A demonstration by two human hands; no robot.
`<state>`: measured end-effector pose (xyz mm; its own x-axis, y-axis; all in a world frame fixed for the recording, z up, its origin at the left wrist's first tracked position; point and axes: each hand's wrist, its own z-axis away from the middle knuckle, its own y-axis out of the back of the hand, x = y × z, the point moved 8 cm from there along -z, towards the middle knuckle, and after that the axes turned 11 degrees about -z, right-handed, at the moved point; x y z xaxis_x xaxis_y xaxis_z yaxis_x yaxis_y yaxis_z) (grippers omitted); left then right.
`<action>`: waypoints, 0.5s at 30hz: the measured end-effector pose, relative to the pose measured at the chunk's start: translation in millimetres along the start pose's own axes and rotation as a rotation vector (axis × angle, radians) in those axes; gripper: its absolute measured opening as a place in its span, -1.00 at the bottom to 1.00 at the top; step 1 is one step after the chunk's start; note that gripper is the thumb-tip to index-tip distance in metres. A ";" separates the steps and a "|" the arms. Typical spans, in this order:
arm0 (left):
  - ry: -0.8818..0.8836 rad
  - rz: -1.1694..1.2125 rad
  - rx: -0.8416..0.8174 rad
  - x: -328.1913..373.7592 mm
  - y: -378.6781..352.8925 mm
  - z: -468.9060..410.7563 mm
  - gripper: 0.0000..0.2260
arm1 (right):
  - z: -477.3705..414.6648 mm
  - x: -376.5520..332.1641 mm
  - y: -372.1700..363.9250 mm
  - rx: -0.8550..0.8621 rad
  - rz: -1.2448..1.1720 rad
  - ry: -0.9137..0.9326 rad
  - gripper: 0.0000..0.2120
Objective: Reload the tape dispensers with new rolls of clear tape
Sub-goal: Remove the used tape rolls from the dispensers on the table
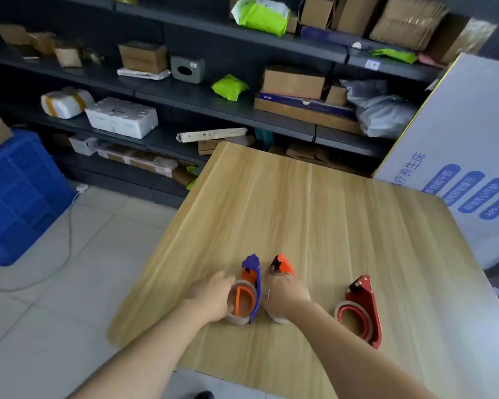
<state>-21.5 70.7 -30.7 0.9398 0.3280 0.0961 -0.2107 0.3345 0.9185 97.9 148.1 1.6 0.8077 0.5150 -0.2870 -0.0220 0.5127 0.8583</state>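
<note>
Tape dispensers, three in a row, near the front edge of a pale wood-grain table (300, 203).

1. Blue plastic dispenser (251, 262) with orange hub, leftmost. It carries a roll of clear tape (238, 319). The left hand (213, 295) curls round the roll's left side.
2. Orange plastic dispenser (284, 263), just beside the blue one, mostly hidden under the right hand (285, 295), whose fingers clamp over its body. A pale roll edge shows below the palm.
3. Red dispenser (360, 295), apart to the right and untouched, with a roll seated on it.

Behind the table: dark metal shelving (185, 93) holding cardboard boxes, green mailer bags and a white foam box (121, 118).
Left: blue plastic crate (18, 197) on a tiled floor.
Right: large white printed carton (458, 139).
</note>
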 end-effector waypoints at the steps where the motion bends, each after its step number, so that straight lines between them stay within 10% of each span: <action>1: -0.002 0.018 -0.034 -1.6 -7.3 -4.5 -0.45 | -4.3 -1.1 -5.2 -0.021 0.000 -0.016 -0.73; 10: -0.118 0.049 -0.125 7.2 -55.9 -30.1 0.03 | -38.1 8.4 -32.7 -0.025 -0.032 -0.133 -0.79; 15: -0.091 0.207 -0.031 1.9 -45.3 -45.8 -0.14 | -55.0 12.7 -32.6 0.025 -0.216 -0.183 -0.83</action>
<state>-22.5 96.6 -89.7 0.8958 0.3116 0.3168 -0.4082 0.2955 0.8637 76.5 175.7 -53.4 0.8853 0.2619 -0.3842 0.1746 0.5786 0.7967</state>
